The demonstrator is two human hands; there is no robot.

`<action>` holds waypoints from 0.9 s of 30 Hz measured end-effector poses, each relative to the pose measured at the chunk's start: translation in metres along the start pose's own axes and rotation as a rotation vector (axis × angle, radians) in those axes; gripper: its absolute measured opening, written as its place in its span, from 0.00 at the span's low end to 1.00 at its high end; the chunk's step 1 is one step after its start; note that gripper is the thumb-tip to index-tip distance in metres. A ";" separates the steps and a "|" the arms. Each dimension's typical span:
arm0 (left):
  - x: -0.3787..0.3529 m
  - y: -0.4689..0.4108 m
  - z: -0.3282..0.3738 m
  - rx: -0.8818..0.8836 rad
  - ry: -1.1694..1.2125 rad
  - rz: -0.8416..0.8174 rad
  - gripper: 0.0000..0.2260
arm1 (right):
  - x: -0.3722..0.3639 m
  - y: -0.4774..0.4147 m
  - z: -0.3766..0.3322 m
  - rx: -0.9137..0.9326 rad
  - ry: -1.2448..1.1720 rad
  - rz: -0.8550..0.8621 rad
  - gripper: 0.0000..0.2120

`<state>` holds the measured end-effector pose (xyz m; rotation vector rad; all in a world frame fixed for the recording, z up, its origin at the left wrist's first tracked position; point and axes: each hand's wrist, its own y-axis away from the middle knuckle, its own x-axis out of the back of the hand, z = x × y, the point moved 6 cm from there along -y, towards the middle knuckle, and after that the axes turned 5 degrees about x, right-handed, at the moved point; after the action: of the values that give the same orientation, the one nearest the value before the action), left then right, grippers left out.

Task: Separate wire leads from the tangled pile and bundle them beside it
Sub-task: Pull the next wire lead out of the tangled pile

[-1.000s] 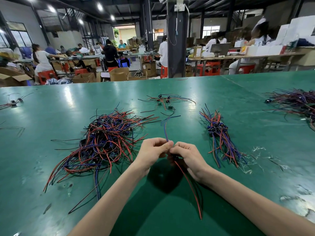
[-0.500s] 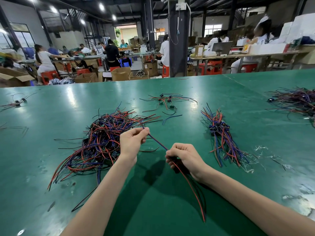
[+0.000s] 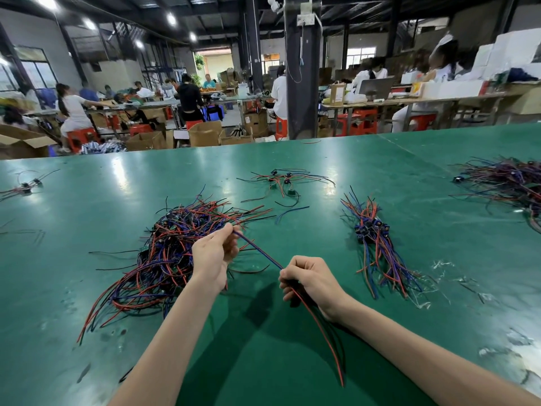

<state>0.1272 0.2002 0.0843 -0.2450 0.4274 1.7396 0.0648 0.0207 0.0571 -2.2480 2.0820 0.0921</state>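
Left hand (image 3: 215, 253): pinches one end of a blue-and-red lead (image 3: 259, 250) just over the pile's edge.
Right hand (image 3: 313, 281): curled round that lead, with red and black tails trailing toward the camera.
Tangled pile (image 3: 164, 253): on the green table (image 3: 263, 361), left of both hands.
Bundle (image 3: 374, 244): sorted leads lie to the right (connectors gathered together).
Progress: probably under halfway, since most of the pile remains unsorted.

Workshop hall, dark ceiling, bright ceiling lights (image 3: 171, 19). Glossy green desk (image 3: 117, 200); black pillar (image 3: 301, 83) behind. Windows (image 3: 35, 74) at left. Workers (image 3: 73, 109) at long tables (image 3: 409, 99), red stools (image 3: 363, 121), cardboard boxes (image 3: 205, 133) on floor. White foam boxes (image 3: 512, 54) far right.
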 end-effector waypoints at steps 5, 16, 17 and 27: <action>0.000 0.000 -0.004 0.049 0.023 -0.007 0.08 | 0.001 -0.001 0.001 0.004 0.046 -0.001 0.11; -0.013 0.002 -0.010 0.230 0.204 -0.147 0.09 | 0.006 0.000 0.001 0.010 0.065 -0.004 0.11; -0.014 0.002 -0.012 0.251 0.222 -0.163 0.10 | 0.007 0.001 0.001 0.010 0.066 -0.007 0.12; -0.018 0.009 -0.015 0.384 0.357 -0.238 0.11 | 0.005 0.003 0.001 0.013 0.063 -0.070 0.15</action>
<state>0.1217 0.1762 0.0786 -0.3159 0.9415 1.3494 0.0619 0.0155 0.0560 -2.3432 2.0244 0.0029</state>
